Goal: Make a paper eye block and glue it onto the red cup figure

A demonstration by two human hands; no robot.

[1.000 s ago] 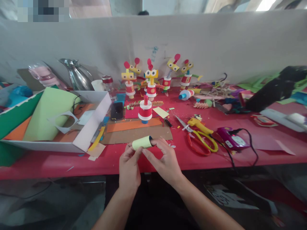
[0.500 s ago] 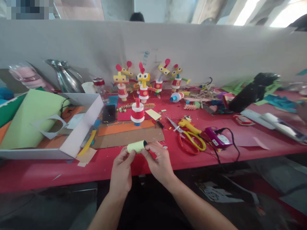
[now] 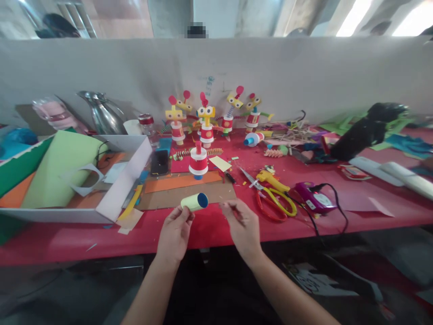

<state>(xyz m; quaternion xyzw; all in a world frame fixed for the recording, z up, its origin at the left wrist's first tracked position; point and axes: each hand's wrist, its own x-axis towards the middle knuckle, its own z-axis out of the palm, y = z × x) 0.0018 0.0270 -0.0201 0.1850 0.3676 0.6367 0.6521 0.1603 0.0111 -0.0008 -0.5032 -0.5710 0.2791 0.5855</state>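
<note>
My left hand pinches a short paper tube, pale yellow-green outside and dark blue inside, its open end facing right. To the right of the tube, my right hand is apart from it, thumb and fingertips pressed together; a tiny wisp may be at the tips, too small to name. Beyond the tube stands a red and white paper-cup figure with springy folded-paper arms and no head. Behind it are several finished cup figures with yellow tube heads and round eyes.
Right of my hands lie scissors, a yellow glue gun and a purple power box with cords. A white box of coloured paper stands left. Cardboard, a phone and a cutter knife lie ahead.
My right hand has let go of the tube and moved off to the right. The tube stays in my left hand, its open end now turned more toward me. The view has shifted slightly.
</note>
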